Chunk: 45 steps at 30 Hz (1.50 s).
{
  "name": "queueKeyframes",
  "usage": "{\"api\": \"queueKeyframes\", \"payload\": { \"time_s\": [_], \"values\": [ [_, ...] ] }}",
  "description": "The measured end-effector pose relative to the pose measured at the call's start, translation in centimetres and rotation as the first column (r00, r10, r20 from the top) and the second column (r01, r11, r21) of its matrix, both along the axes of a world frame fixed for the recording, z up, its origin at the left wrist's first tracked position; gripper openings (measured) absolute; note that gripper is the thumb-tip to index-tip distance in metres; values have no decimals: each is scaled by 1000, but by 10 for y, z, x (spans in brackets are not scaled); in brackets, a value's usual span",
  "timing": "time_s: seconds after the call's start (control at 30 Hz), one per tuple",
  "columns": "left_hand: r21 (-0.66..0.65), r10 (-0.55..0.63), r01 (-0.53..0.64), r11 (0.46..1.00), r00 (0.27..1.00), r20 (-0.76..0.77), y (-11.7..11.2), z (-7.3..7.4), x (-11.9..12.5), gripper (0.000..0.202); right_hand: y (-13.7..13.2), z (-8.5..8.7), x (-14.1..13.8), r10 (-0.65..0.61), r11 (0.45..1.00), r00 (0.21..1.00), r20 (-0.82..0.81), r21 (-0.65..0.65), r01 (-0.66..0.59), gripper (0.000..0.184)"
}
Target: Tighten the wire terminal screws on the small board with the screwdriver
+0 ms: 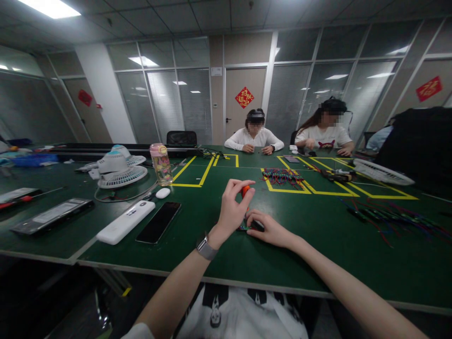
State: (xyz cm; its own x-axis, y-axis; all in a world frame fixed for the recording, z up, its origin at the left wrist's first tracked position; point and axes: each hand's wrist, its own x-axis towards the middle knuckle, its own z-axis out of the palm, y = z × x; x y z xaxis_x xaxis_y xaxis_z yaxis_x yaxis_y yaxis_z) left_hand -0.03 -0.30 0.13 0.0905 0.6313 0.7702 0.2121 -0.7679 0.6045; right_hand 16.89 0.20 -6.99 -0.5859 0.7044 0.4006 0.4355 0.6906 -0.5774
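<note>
My left hand point(233, 207) is raised above the green table point(318, 245), its fingers pinched round an orange-handled tool point(245, 190) that points down. A watch sits on that wrist. Just right of it my right hand point(270, 229) lies on the table with its fingers closed on a small dark part point(251, 227), holding it under the tool's tip. What the part is I cannot make out.
A black phone point(158, 222), a white power bank point(126, 221) and a white earbud case point(163, 193) lie left of my hands. Further left stand a pink bottle point(161, 164) and a white fan point(118, 171). Coloured wires point(282, 177) lie ahead. Two people sit across the table.
</note>
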Motion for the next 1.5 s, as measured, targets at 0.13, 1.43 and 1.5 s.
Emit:
{"api": "queueKeyframes", "payload": {
  "time_s": [0.13,1.43,1.5],
  "values": [
    [-31,-91,92,995,996,23,1,-1,0,32,-1,1,0,1,1000,1000,-1,1,-1,6],
    [-11,-58,59,998,997,42,1,0,0,27,0,-1,1,2,1000,1000,-1,-6,-2,8],
    [11,-11,11,1000,1000,29,1,0,0,22,1,-1,1,3,1000,1000,2,-4,-3,8]
  ]
}}
